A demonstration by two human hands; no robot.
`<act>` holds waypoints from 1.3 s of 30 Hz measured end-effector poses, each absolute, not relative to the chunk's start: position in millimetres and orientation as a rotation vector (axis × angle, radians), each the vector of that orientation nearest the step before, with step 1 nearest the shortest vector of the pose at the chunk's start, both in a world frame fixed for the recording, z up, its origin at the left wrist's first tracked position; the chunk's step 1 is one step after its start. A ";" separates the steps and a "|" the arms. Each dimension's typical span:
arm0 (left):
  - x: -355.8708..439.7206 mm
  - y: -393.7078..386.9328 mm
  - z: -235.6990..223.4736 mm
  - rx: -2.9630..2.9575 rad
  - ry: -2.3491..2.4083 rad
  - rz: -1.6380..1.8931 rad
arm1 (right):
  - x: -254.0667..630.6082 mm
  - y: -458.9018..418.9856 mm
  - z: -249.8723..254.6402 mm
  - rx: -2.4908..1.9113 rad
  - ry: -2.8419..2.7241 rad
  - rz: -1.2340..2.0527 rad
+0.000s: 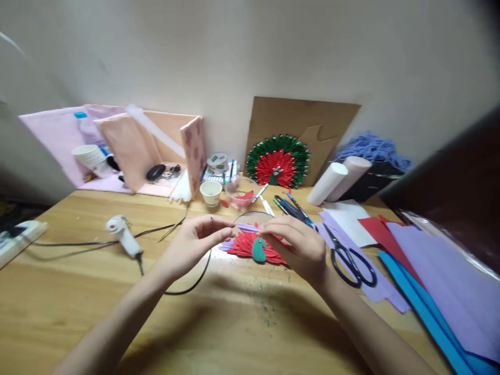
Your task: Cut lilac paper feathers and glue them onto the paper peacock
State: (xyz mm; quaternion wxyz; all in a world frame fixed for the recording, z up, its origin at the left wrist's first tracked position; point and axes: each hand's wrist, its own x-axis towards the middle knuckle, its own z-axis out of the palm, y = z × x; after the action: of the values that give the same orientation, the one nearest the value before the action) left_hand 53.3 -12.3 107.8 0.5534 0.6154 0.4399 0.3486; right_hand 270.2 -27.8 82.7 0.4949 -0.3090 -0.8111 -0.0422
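Between the pinched fingertips of both hands (199,237) (295,240) is a narrow, lengthwise-creased purple strip (247,228).

Relative to the black-handled scissors (353,266), passage is obstructed on the right by stacked coloured sheets (449,281) and behind by pens (291,208), while bare tabletop (234,333) to the left and nearer the person affords clearance.

So there's a black mouse (155,172) sitting in the open peach box (127,153), with stacked paper cups (92,160) off to the left. Blue yarn (371,148)'s just piled up near two pale rolls (327,184), back right.
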 end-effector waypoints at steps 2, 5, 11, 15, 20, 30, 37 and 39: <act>32.9 -20.4 98.0 1.392 1.092 0.858 | 247.1 -25.9 75.0 -0.677 -2.016 -0.082; 7.9 -25.3 81.2 1.359 1.116 0.940 | 217.7 -23.7 65.6 -0.615 -2.061 -0.013; -21.5 -20.6 54.6 1.576 1.080 1.044 | 179.7 -21.5 50.6 -0.640 -2.070 0.123; -29.8 -16.4 43.9 1.784 1.023 1.054 | 166.0 -22.2 37.9 -0.709 -2.030 0.252; -35.9 -12.1 25.2 2.001 0.913 1.091 | 158.0 -25.7 16.7 -0.834 -1.925 0.501; -42.5 -8.1 4.5 2.289 0.879 0.952 | 151.1 -31.5 -9.8 -0.910 -1.766 0.652; -40.9 -10.5 1.1 2.297 0.882 0.959 | 154.0 -30.4 -15.3 -0.874 -1.801 0.602; -40.3 -11.3 0.6 2.303 0.885 0.943 | 154.6 -30.0 -16.4 -0.854 -1.810 0.586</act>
State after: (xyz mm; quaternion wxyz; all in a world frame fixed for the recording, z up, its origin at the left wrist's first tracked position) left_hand -40.3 -11.3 0.6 0.2475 0.8448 0.3247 0.3457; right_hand 154.6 -30.0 -16.4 0.5038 -0.3536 -0.7499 0.2425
